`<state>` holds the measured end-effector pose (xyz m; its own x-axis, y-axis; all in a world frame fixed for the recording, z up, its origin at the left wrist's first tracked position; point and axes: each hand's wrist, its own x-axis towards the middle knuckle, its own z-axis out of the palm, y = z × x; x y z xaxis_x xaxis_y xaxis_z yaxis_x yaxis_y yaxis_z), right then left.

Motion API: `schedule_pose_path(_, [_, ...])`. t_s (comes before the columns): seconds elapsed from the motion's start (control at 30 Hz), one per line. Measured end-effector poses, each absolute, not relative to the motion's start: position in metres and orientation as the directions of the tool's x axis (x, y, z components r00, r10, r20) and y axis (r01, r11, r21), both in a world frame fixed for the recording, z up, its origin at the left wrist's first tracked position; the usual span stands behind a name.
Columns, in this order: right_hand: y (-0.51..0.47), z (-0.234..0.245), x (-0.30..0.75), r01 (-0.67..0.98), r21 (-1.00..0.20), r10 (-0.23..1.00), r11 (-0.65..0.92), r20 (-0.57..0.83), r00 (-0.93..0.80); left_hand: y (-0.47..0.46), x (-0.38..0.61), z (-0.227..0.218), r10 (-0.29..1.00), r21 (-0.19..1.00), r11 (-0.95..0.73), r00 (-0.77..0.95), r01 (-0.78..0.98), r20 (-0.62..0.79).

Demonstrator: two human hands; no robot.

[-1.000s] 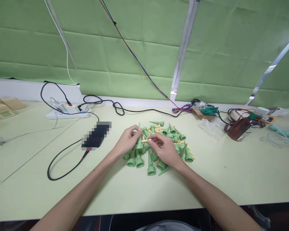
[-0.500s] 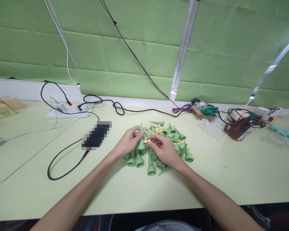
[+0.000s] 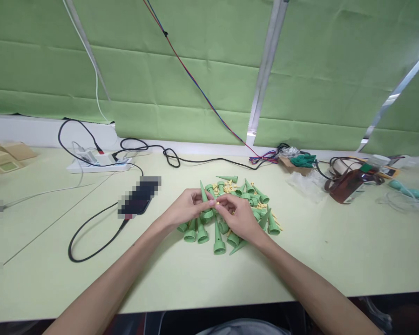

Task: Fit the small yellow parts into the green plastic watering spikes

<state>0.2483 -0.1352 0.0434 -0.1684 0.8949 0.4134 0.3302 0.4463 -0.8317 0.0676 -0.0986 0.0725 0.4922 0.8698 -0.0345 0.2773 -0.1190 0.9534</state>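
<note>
My left hand [image 3: 185, 205] is closed round a green plastic watering spike [image 3: 203, 191], its narrow tip up and leaning slightly left. A small yellow plastic piece [image 3: 218, 203] sits pinched in the fingertips of my right hand [image 3: 236, 213], against the side of that spike. The two thumbs meet there and cover most of the yellow piece, so how far it is in the spike cannot be seen. Under and around both hands lies a heap of loose green spikes [image 3: 219, 243], with many yellow pieces [image 3: 232, 183] behind and among them.
Left of the heap lies a blurred black phone [image 3: 139, 195] on a cable. A white power strip [image 3: 97, 164] stands at the back left. At the right are a brown bottle [image 3: 351, 185], a clear plastic bag [image 3: 307, 185] and a small cardboard box [image 3: 295, 165].
The yellow piece in my right hand has come up against the green spike and is now mostly covered. My left thumb has moved onto it, and the spike's tip leans more to the left.
</note>
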Motion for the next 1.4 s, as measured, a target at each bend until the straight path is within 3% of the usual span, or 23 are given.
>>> schedule_pose_path(0.63, [-0.1343, 0.0422, 0.2485, 0.348, -0.834, 0.904, 0.427, 0.398, -0.155, -0.1033, 0.0704, 0.0785, 0.888, 0.975, -0.073, 0.458, 0.212, -0.033])
schedule_pose_path(1.4, [-0.1329, 0.0436, 0.2497, 0.345, -0.838, 0.905, 0.423, 0.378, -0.194, -0.0996, 0.0676, 0.0729, 0.87, 0.873, -0.317, 0.481, 0.371, 0.111])
